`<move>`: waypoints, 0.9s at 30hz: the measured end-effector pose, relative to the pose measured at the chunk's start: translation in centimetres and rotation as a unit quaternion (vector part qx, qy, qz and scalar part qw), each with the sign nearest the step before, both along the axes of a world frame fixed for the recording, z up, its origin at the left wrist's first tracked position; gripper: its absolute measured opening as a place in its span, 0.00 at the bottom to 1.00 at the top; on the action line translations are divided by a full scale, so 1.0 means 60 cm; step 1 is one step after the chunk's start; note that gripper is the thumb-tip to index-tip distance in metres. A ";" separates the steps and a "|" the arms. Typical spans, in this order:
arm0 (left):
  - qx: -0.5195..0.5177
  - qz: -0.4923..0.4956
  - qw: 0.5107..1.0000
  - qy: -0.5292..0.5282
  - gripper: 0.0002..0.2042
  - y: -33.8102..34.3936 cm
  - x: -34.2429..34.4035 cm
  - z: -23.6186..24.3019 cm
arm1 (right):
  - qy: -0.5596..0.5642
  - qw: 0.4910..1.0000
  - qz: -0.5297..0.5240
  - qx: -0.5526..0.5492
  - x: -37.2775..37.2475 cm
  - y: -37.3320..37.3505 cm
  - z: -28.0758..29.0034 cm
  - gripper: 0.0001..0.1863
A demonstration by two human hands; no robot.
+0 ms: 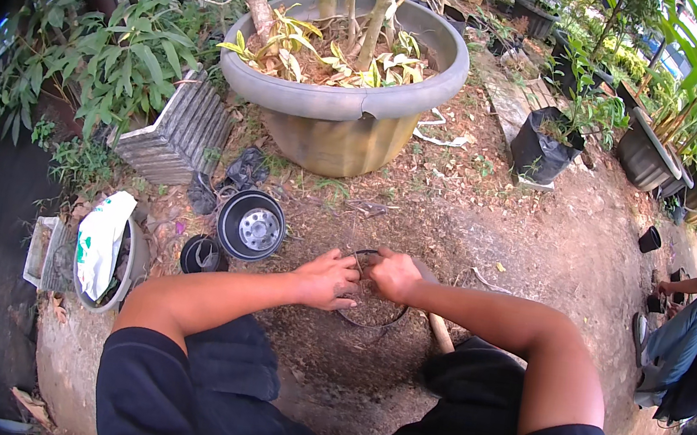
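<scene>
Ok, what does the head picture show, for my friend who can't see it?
The left hand and right hand are close together at a dark, round rim, with a big plant pot on the ground beyond.

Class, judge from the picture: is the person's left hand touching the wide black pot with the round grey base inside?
Apart. The head view shows brown ground between the left hand and the black pot.
</scene>
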State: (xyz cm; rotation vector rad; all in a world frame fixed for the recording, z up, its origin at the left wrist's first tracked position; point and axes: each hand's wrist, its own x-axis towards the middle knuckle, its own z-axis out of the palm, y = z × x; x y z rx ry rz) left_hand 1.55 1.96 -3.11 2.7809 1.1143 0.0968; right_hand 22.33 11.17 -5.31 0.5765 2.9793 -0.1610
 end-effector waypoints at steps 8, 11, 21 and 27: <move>0.043 0.011 0.999 0.010 0.20 -0.023 -0.009 -0.018 | -0.082 0.996 -0.023 -0.036 -0.011 -0.009 0.022 0.10; 0.050 0.028 0.998 0.026 0.19 -0.035 -0.006 -0.012 | -0.096 0.994 -0.042 -0.041 -0.015 -0.014 0.019 0.10; 0.039 0.040 0.996 0.077 0.19 -0.055 -0.001 -0.025 | -0.088 0.994 0.060 -0.029 0.002 -0.004 0.004 0.09; 0.055 0.020 0.996 0.065 0.19 -0.053 0.001 -0.029 | -0.054 0.991 0.102 0.062 -0.013 -0.012 -0.018 0.09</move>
